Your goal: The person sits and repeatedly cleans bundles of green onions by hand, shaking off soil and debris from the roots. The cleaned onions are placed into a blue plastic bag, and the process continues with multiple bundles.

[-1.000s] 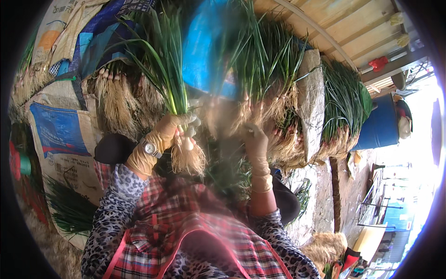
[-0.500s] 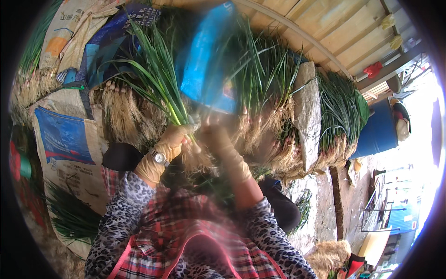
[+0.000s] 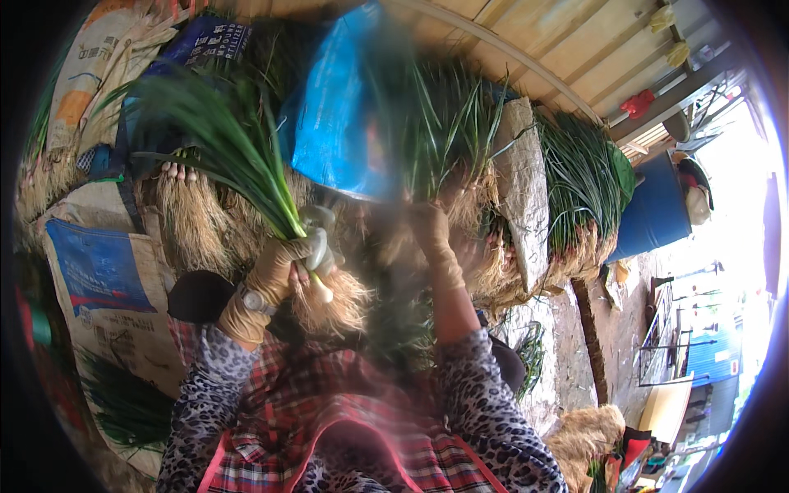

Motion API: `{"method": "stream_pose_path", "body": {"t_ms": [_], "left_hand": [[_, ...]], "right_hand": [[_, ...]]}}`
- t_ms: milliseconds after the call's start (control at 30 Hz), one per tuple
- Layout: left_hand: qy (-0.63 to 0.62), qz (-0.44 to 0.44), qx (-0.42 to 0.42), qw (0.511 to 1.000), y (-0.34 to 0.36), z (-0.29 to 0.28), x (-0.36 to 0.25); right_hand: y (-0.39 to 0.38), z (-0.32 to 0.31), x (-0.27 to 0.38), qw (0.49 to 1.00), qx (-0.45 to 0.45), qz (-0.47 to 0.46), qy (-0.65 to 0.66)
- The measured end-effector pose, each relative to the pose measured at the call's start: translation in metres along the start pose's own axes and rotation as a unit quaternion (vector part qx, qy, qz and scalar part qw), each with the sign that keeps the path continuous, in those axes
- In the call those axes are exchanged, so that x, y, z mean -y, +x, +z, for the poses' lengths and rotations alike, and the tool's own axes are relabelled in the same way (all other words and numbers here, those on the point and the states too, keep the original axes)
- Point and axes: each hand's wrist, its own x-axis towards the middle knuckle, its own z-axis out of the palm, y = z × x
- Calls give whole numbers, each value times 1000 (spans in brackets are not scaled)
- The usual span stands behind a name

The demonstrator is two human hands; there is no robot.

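My left hand (image 3: 283, 267), in a tan glove with a watch over its wrist, is closed around a bunch of green garlic (image 3: 283, 193). The long leaves fan up and left; a white bulb and pale roots (image 3: 333, 304) hang below the fist. My right hand (image 3: 429, 234), gloved the same way, reaches to the lower ends of the stacked green garlic (image 3: 456, 131), right of a blue plastic sack (image 3: 333, 123). A blurred patch covers its fingertips, so I cannot tell whether they grip a stalk.
More rooted green garlic (image 3: 197, 214) lies at the left beside a printed sack (image 3: 99, 263). A pale board-like piece (image 3: 526, 197) divides the right-hand stack from another bundle (image 3: 579, 181). A blue barrel (image 3: 653, 209) stands beyond it, and loose roots (image 3: 583, 440) lie lower right.
My left hand has shifted slightly left and down with its bunch, whose leaves now swing further left. My right hand has moved right, away from the left hand, to the stack.
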Motion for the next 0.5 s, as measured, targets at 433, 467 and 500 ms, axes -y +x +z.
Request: {"method": "stream_pose_path", "body": {"t_ms": [433, 467, 500], "left_hand": [[-33, -79, -142, 986, 23, -26, 29], [-32, -83, -134, 987, 23, -28, 32], [-30, -82, -123, 989, 25, -28, 32]], "right_hand": [[16, -4, 24, 967, -180, 70, 164], [16, 1, 23, 987, -118, 79, 78], [25, 13, 21, 995, -56, 83, -7]]}}
